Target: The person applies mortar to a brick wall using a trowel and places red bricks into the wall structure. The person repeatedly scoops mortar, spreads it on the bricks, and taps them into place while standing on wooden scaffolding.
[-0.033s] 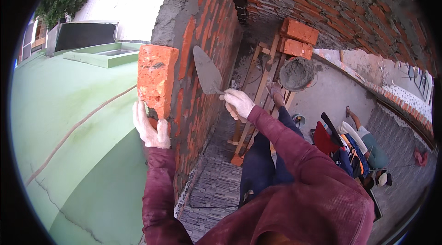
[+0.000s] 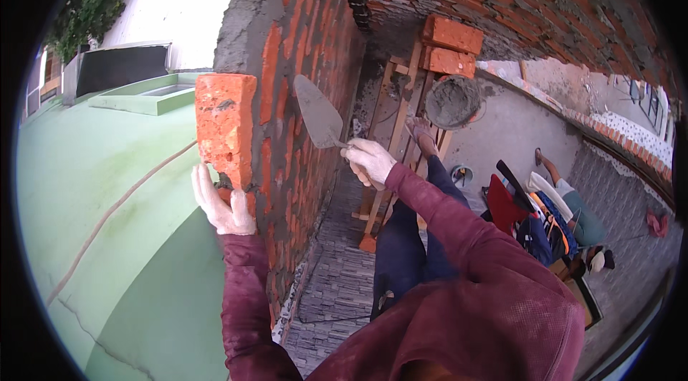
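An orange-red brick (image 2: 225, 119) lies on top of the narrow brick wall (image 2: 287, 123), with grey mortar showing at its near end. My left hand (image 2: 223, 203), in a pale glove, is at that near end. Its fingers stretch up along the brick's left side, and the thumb stands apart over the wall top. Whether the fingertips press on the brick I cannot tell. To the right of the wall, my gloved right hand (image 2: 369, 162) is closed round the handle of a trowel (image 2: 319, 114). The blade points up and away, close to the wall's mortar-smeared face.
Two bricks (image 2: 451, 48) are stacked beside a bucket of mortar (image 2: 454, 102) at the far right. Wooden planks (image 2: 401, 105) run below them, near my legs. A person (image 2: 588, 220) is low down at the right. Left of the wall spreads a green surface (image 2: 107, 166).
The view has shifted slightly, so the wall, brick and bucket appear a little farther left. Both hands keep nearly the same pose, and the trowel stays in my right hand.
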Available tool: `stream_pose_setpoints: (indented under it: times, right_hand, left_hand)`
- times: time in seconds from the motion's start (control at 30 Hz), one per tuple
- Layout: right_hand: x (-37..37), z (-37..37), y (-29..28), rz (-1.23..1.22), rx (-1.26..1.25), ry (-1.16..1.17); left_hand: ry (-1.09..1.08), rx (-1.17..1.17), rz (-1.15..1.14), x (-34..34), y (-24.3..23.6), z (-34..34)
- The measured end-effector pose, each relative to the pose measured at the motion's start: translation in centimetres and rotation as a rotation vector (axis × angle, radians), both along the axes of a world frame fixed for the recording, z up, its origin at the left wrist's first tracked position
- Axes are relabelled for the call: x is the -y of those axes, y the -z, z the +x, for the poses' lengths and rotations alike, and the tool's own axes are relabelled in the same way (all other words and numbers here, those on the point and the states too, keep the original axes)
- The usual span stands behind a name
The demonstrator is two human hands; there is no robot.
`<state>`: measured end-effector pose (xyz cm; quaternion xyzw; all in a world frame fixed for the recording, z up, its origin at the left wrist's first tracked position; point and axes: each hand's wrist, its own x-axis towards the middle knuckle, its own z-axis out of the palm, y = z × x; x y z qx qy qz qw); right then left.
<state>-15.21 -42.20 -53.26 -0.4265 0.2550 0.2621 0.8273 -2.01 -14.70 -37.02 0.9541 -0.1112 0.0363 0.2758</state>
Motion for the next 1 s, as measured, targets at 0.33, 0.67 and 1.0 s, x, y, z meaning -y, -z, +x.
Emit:
stream_pose_setpoints:
  times: [0.33,0.67,1.0]
  right_hand:
    - [10.6,-15.8,11.6,-1.318,-0.376,0.323]
    - [7.4,-17.3,19.1,-0.354,-0.594,1.2]
    - [15.3,-14.6,17.7,0.014,-0.563,1.534]
  left_hand:
    - [0.166,0.254,-0.087,14.4,4.4,-5.7]
    - [1.149,0.048,0.477,50.3,40.1,-1.8]
    - [1.169,0.041,0.584,61.0,47.1,3.2]
